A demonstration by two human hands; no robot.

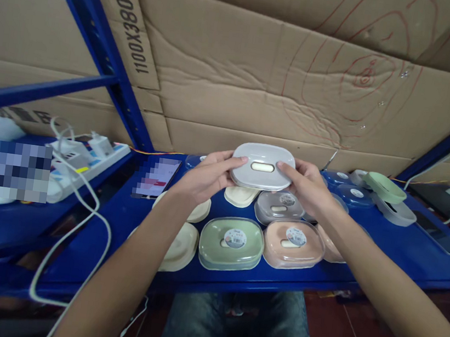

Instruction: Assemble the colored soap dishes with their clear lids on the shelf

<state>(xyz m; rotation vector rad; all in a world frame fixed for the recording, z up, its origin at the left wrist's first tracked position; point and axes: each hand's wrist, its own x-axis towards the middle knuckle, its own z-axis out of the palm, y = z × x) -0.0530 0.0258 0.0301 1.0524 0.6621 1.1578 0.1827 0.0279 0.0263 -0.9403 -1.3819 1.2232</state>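
Observation:
Between both hands I hold a pale grey lidded box [261, 180], raised above the blue shelf and tilted toward me. It is oval with rounded corners and has a cream oblong piece in the middle of its top. My left hand [216, 174] grips its left end, thumb on top. At the right end, my right hand [305, 180] grips it the same way, with fingers partly hidden behind. Below lie a green box [214, 250] and a peach box [305, 251], each with a clear cover and a round label. A greyish box [269, 212] sits behind them.
Cream lids or boxes [181, 251] lie at the left. Blue clear-covered boxes [355, 196], a green tray [386, 188] and a grey tray [397, 213] are at the right. A phone [159, 179], a power strip [105, 161] and a white cable [106, 236] lie leftward. Cardboard [244, 55] walls the back.

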